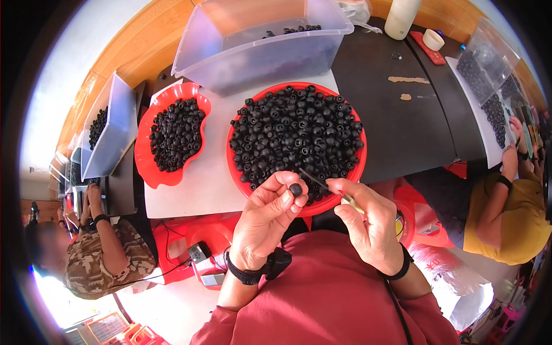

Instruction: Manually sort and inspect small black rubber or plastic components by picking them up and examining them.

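My left hand (259,221) pinches a small round black plastic piece (295,190) between thumb and fingers. Closed around the yellow-green handle (352,202) of a thin-bladed tool is my right hand (374,227). Its slim dark blade (312,179) points up and left, a little apart from the piece; I cannot tell exactly what kind of blade it is. Both hands are over the near rim of a round red basin (363,154), heaped with many similar black pieces (293,132). A scalloped red dish (147,164) to the left holds more of them.
A large translucent bin (259,66) with some black pieces stands behind the basin. Another bin (109,129) is at far left. Co-workers sit on both sides, one in camouflage (106,256), one in yellow (512,221). A bottle (401,18) and tape roll (433,39) stand back right.
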The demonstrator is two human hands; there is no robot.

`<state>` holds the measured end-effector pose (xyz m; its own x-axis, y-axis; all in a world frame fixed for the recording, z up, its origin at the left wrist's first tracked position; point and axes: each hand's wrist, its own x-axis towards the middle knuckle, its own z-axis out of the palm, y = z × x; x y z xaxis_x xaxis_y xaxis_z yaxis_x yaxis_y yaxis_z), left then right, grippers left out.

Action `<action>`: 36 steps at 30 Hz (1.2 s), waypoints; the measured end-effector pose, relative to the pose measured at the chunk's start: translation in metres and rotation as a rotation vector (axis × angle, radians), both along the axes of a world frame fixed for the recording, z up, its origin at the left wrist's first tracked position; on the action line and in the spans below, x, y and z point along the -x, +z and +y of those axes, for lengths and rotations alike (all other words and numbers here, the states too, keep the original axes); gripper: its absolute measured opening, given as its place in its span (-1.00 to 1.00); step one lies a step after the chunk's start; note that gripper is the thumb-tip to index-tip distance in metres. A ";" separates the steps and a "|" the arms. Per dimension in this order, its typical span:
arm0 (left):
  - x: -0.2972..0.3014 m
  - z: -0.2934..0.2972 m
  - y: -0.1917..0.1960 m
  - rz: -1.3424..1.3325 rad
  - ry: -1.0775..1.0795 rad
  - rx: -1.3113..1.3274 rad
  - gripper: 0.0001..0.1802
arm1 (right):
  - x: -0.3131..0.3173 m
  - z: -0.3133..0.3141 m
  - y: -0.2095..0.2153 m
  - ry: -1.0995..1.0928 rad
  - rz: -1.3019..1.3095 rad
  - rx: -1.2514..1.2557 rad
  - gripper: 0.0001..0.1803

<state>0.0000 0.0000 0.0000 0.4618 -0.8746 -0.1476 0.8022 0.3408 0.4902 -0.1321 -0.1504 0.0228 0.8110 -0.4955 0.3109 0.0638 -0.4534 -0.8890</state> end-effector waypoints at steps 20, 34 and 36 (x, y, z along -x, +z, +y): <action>0.002 -0.001 -0.004 0.139 -0.050 0.057 -0.83 | -0.006 0.007 0.001 -0.006 0.022 0.308 -0.72; 0.004 -0.002 0.004 -0.016 -0.003 -0.038 -0.94 | -0.002 -0.005 0.006 -0.027 0.075 0.049 -0.82; 0.004 -0.003 0.003 -0.002 0.000 -0.023 -0.93 | 0.001 -0.001 0.014 0.023 0.086 0.056 -0.80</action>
